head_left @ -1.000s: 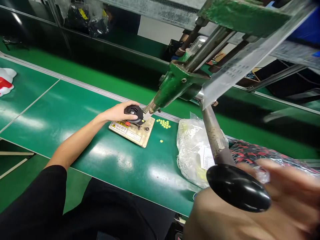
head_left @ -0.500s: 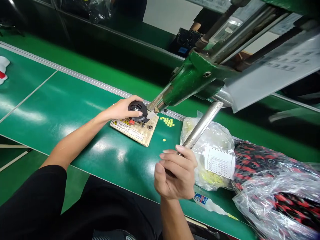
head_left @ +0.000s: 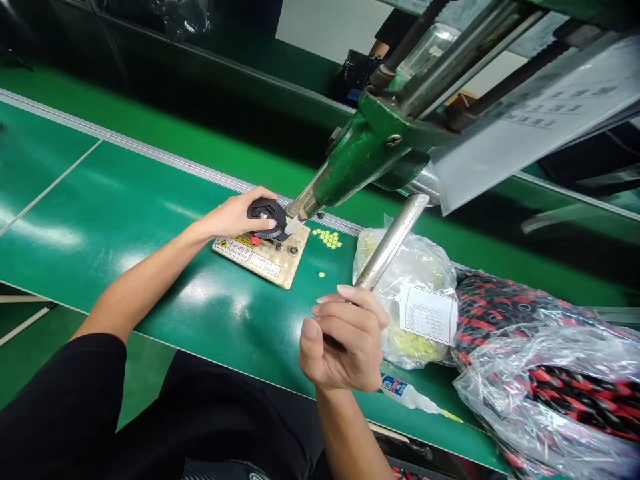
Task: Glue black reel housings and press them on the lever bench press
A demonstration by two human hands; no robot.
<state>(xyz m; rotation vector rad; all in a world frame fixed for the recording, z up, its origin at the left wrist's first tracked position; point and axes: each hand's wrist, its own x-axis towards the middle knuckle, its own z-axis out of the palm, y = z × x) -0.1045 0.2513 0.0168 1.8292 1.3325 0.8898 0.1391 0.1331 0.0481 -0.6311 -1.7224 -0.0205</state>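
My left hand (head_left: 237, 215) grips a round black plastic part (head_left: 266, 219) over the fixture on the pale metal base plate (head_left: 273, 267). Its thumb lies across the front of the part, fingers behind. Right beside the part is the pale lower tip of the press ram (head_left: 295, 225), under a green press head (head_left: 355, 160). My right hand (head_left: 345, 337) is wrapped around the end of the steel press lever (head_left: 393, 243). Small yellow-green round pieces (head_left: 327, 239) lie to the right of the base plate, with one piece (head_left: 321, 275) set apart.
A clear bag with a paper label (head_left: 429, 313) lies right of the lever. Beyond it is a large plastic bag of black and red parts (head_left: 505, 320). A small white bottle (head_left: 410, 395) lies near the table's front edge. A person's arm (head_left: 381, 48) shows across the bench.
The whole view has shifted slightly, moving the scene a little left. Both hands keep their holds on the black part and the lever, which look much the same.
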